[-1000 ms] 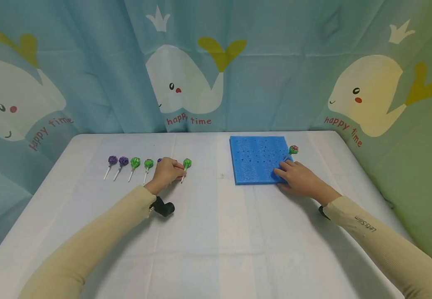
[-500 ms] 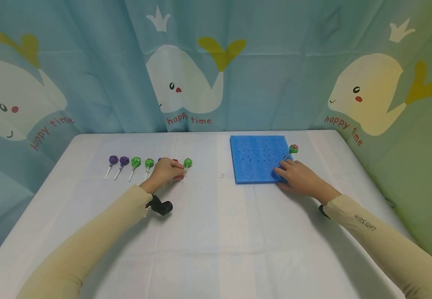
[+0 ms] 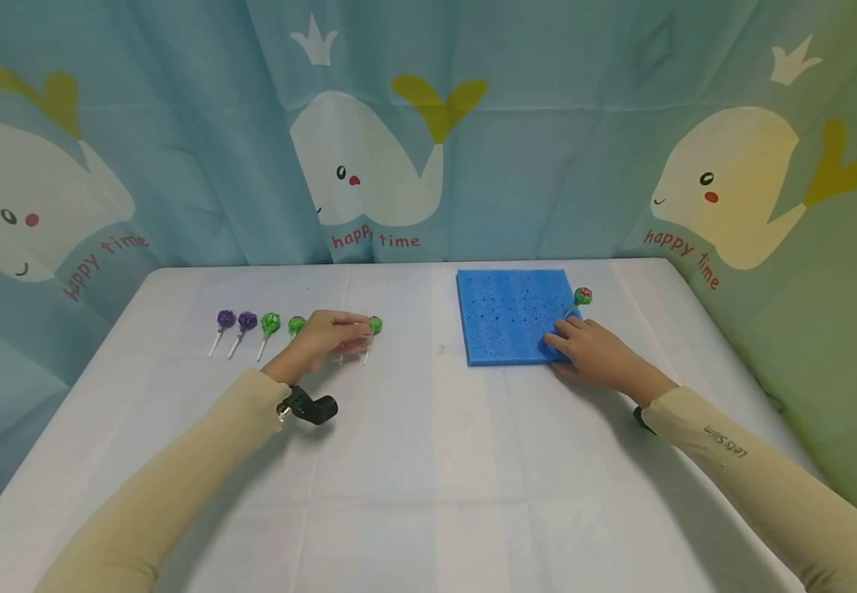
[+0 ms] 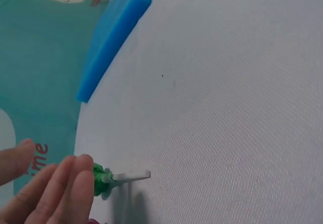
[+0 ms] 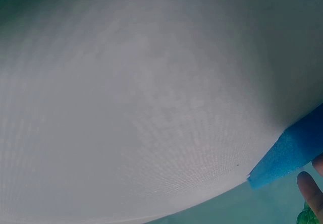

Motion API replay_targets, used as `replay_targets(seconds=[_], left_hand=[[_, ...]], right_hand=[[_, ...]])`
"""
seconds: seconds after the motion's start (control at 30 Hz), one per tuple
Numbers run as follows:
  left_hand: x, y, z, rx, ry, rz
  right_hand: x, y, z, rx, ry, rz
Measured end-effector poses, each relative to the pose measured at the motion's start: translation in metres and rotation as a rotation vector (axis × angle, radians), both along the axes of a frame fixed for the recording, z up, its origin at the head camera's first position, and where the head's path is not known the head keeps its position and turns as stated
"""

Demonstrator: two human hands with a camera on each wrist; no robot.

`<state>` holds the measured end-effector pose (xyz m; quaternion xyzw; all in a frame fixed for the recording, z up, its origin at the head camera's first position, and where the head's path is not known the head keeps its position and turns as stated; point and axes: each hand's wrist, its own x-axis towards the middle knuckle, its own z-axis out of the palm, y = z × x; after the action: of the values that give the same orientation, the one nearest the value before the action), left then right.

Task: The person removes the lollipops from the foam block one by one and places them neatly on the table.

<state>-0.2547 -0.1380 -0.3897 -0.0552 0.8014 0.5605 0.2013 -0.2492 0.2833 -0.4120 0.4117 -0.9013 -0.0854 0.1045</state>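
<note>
My left hand (image 3: 322,333) reaches over the row of lollipops, fingers extended, beside the rightmost green lollipop (image 3: 375,325). In the left wrist view that green lollipop (image 4: 102,179) lies just past the fingertips with its white stick bare; I see no grip on it. Lollipops in the middle of the row are hidden behind this hand. My right hand (image 3: 595,356) rests on the front right corner of a blue foam board (image 3: 506,317) dotted with small holes. Beyond its fingers a green-and-red lollipop (image 3: 583,296) stands tilted at the board's right edge.
Two purple lollipops, one of them the leftmost lollipop (image 3: 226,318), and a green lollipop (image 3: 270,322) lie at the row's left end. Another green lollipop (image 3: 297,324) is partly covered by the left hand. A white cloth (image 3: 428,461) covers the table; a whale-print curtain (image 3: 517,181) hangs behind.
My left hand has drawn slightly left and its fingers have straightened near the rightmost lollipop. The right hand and the board have stayed put.
</note>
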Motion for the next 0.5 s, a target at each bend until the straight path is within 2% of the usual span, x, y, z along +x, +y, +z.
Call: replay_targets(seconds=[0.3, 0.5], left_hand=[[-0.003, 0.007, 0.001, 0.192, 0.105, -0.216], [-0.010, 0.024, 0.003, 0.249, 0.173, -0.292]], right_hand=[[0.001, 0.000, 0.001, -0.001, -0.003, -0.002], [0.000, -0.001, 0.000, 0.004, -0.012, -0.014]])
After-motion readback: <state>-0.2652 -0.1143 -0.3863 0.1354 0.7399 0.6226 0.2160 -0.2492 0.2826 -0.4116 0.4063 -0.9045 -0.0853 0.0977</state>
